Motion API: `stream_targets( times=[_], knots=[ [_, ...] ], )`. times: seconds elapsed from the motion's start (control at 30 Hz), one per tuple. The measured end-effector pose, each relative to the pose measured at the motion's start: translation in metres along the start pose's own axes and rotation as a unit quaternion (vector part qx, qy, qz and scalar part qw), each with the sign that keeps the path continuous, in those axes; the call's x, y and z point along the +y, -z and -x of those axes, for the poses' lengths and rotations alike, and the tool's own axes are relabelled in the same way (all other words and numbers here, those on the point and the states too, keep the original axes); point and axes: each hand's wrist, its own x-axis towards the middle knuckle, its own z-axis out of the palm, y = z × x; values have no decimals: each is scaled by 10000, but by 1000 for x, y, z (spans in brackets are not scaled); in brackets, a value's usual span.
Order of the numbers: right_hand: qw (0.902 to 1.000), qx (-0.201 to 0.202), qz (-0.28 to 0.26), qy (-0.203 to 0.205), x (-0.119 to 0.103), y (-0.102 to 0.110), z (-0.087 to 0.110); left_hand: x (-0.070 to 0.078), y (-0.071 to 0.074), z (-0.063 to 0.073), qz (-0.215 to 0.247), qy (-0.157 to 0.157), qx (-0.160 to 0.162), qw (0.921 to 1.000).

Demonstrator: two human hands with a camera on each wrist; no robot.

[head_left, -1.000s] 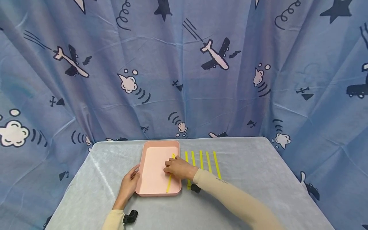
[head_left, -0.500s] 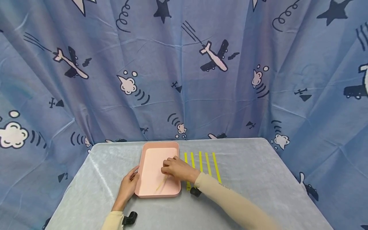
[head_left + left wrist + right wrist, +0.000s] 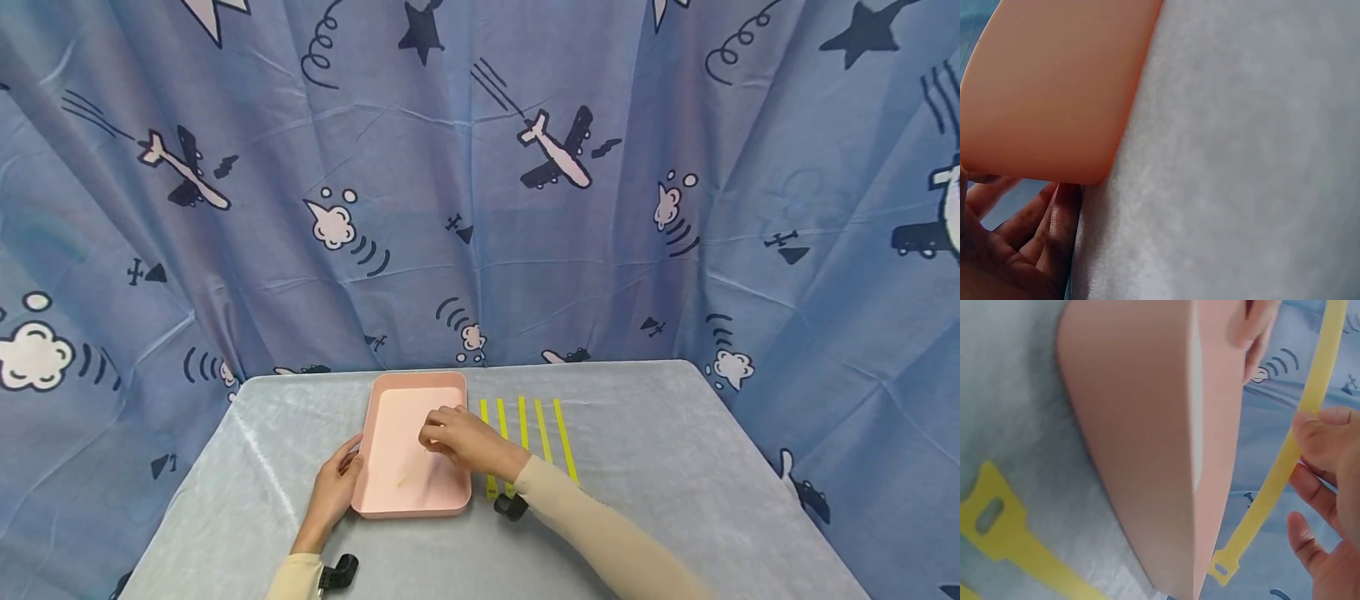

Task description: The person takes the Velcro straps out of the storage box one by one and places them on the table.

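A pink tray [image 3: 388, 421] lies on the table, its long side pointing away from me. At its left side, my left hand [image 3: 333, 485] holds the wall, with fingers [image 3: 1060, 231] against the outside and a fingertip [image 3: 1249, 331] over the rim. Above the tray's right half, my right hand [image 3: 463, 437] pinches a yellow hook-and-loop cable tie [image 3: 1270, 490] between thumb and finger. The tie's slotted head hangs at the lower end in the right wrist view; in the head view the tie is only a faint blur.
Several more yellow cable ties [image 3: 564, 437] lie side by side on the grey cloth-covered table [image 3: 660, 467], right of the tray. My right forearm partly covers them. A blue patterned curtain [image 3: 420, 150] hangs behind the table.
The cable tie lay along the tray's right side under my right hand; now it is lifted, its near end swung left. The right hand has shifted slightly left. The left hand stays put.
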Motion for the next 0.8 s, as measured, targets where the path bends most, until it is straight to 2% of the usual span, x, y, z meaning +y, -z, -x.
stream_targets(
  times=[0.17,0.3,0.37,0.43,0.6,0.8],
  knots=[
    [9948,329,-944,-179,-2,5,0,0,0,1,-49,-21,42,10000],
    [9791,521,-1898,-506,-3,7,1,0,0,1,-28,12,33,10000],
    [9683,594,-2322,-706,-3,7,2,1,0,1,-17,18,0,10000],
    [9554,688,-2721,-915,-4,9,2,1,1,1,-7,43,-47,10000],
    [9137,821,-3585,-1727,-6,12,4,0,1,0,24,44,-147,9999],
    [8632,965,-4237,-2571,-6,10,6,1,2,0,64,11,-171,9998]
  ],
)
